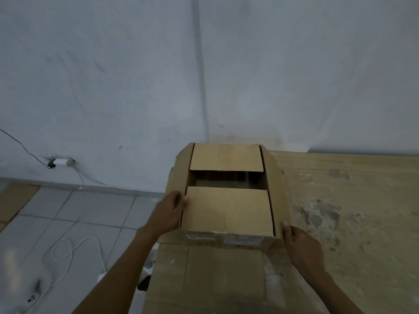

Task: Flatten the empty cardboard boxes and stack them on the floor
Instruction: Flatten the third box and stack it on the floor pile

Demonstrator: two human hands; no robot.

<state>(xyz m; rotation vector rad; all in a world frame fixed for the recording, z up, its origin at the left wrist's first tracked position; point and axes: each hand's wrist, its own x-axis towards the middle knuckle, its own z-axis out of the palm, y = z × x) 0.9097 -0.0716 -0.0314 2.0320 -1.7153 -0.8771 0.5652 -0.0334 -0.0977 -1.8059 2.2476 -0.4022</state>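
A brown cardboard box stands upright on a worn wooden table, near its left edge. Its two top flaps are folded partly inward, leaving a dark gap between them. My left hand grips the box's left side, thumb at the near flap's corner. My right hand presses against the box's near right corner. A flat piece of cardboard lies on the table just in front of the box.
The wooden table stretches to the right, its top stained. A white wall stands close behind. On the tiled floor at left lie white cables, a plug at a wall socket, and flat cardboard at the far left.
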